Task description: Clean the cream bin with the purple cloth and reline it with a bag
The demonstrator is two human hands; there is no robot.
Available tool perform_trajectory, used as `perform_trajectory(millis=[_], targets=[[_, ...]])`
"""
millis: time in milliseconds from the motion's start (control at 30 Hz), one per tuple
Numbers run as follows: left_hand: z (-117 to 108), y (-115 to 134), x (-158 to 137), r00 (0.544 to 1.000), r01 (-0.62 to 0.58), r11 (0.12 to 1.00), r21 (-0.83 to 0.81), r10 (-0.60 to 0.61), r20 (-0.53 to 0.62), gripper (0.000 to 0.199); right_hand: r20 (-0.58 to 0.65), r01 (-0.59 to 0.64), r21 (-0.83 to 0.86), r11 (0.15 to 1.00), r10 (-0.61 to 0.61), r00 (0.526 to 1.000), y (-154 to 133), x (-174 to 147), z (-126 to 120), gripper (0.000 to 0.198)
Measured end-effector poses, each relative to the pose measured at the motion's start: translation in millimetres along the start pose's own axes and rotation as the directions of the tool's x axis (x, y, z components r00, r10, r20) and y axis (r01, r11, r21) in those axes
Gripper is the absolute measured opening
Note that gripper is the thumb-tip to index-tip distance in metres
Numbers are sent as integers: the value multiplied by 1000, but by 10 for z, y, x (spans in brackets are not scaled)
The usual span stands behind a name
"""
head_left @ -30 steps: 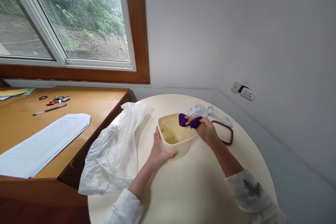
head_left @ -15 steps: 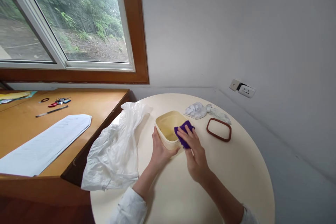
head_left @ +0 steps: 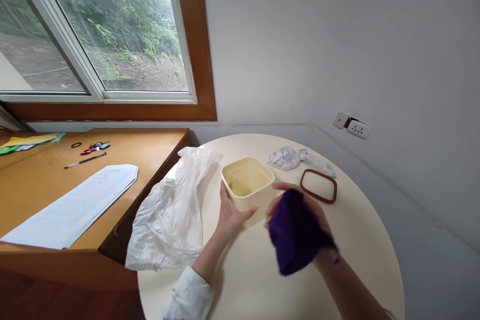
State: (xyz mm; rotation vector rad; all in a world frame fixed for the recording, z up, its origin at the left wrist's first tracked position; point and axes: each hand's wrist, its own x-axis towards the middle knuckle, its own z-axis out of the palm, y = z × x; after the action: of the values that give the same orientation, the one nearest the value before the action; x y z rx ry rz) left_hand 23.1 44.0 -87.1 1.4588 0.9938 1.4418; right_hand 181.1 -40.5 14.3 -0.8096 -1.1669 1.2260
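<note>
A pale yellow square container (head_left: 258, 201) stands on the table, its opening facing up. My left hand (head_left: 229, 215) is closed around its left side and near corner, with the thumb along the front. To the right of the container, a purple cloth (head_left: 294, 232) hangs in my right hand (head_left: 313, 205), covering most of the palm and blurred by motion. A few right fingertips show past the cloth, close to the container's right wall; whether they touch it I cannot tell. A brown rounded frame with a clear middle, like a lid (head_left: 303, 187), lies beyond my right hand.
A crumpled white plastic bag (head_left: 168, 225) covers the left of the round table (head_left: 247, 280). Small clear bags (head_left: 285, 158) lie at its back edge. On the wooden desk (head_left: 157, 147) are papers (head_left: 78, 205), a pen (head_left: 85, 160) and keys (head_left: 98, 146). A wall socket (head_left: 359, 129) is at right.
My right hand has lifted the purple cloth off the container's rim and drawn it right and nearer to me. My left hand keeps its hold. The view has shifted slightly.
</note>
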Motion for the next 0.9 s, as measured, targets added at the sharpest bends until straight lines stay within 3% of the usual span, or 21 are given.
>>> perform_trajectory(millis=[100,167,233,300,467,733,900], targets=[[-49,36,16,1000,6,1000,20,-6,-13,111,-127,-88,12,996,89,988,115,147,-394,38],[-55,65,19,999,33,999,22,-33,-7,112,-207,-165,-134,977,135,969,273,250,-662,33],[-42,92,13,998,63,997,36,-63,-12,115,-346,-293,-331,897,174,922,483,328,-884,25],[-23,107,1,997,78,995,56,-77,-26,117,-395,-341,-435,833,164,904,708,368,-1032,24],[-8,64,-23,995,87,994,65,-84,-53,121,-413,-403,-527,748,189,891,1050,345,-1135,30],[-51,-84,-36,998,63,994,85,-65,21,126,-425,-395,-706,588,95,900,1064,289,-1246,30],[-71,-86,-49,997,65,982,176,-59,-40,114,-403,-355,-770,530,27,915,1106,271,-1343,34]])
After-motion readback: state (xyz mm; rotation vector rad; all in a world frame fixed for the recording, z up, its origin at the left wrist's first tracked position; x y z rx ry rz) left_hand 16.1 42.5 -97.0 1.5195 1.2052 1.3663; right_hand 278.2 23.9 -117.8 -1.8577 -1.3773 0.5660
